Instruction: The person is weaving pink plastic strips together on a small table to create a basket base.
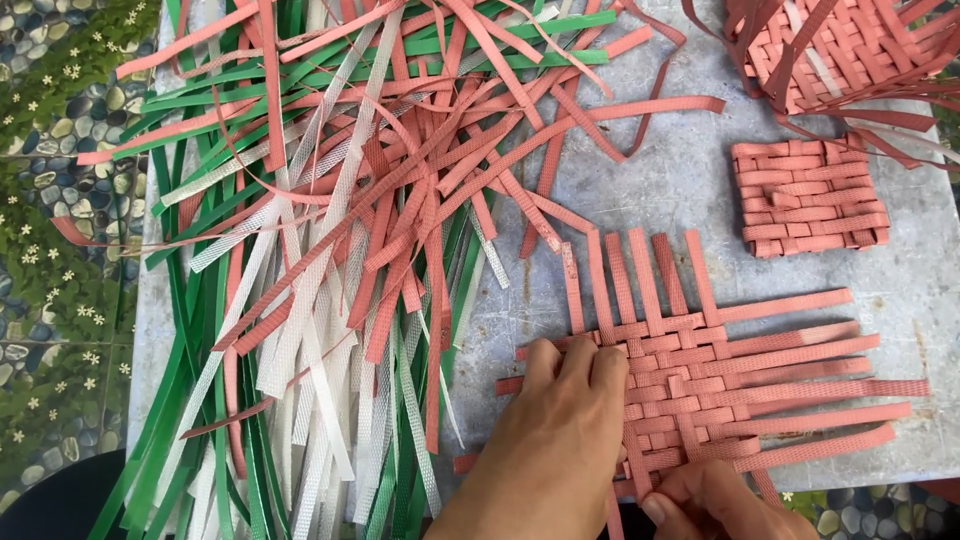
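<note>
Pressing my left hand (560, 430) flat on the woven mat (700, 380), lower centre; right hand (715, 505) pinches one strip's end.

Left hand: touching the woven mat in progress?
Touching. Head view shows the left hand lying flat on the mat, fingertips pressing its left edge.

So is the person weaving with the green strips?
No, the left hand and right hand press on a mat of pink strips; green strips lie aside.

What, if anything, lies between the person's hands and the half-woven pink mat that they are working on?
Nothing visible. The left hand already presses flat on the half-woven pink mat, and the right hand touches its near edge. The pile of loose strips lies off to the side.
</note>
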